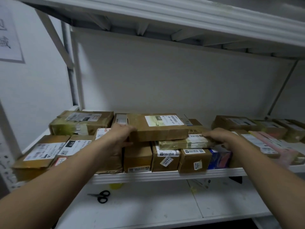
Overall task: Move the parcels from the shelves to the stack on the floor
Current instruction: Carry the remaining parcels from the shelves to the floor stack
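1. Left hand (120,136): fingers curled over the left end of the flat cardboard parcel (158,129), thumb side below it. Clamped on.
2. Right hand (221,138): fingers curled over the right end of the tape-wrapped parcel (184,142). That one lies directly under the flat one and sticks out toward my right. Hands are well apart, one at each end of the two-parcel pile.
3. Both parcels sit on a row of small boxes (165,159) just below my hands, on the shelf (165,176). The floor stack is not in view.
4. Handling, my guess: the flat parcel is thin stiff board, probably light, and bare card grips well. The tape-wrapped one is glossy, so likely slippery, and its edges look a bit soft.
5. Best hold: fingers under the lower parcel at both short ends, thumbs on top of the upper, then lift the two as a sandwich. Otherwise take one at a time.
6. Risk: dragging forward could pull the small boxes over the shelf lip. Lift clear first.
7. Outward:
   - labelled parcels (41,151) left of my left hand
   - blue box (217,158) just below my right hand
   - more parcels (264,142) right of it
   - scissors (100,196) on the lower shelf (148,209), under my left forearm
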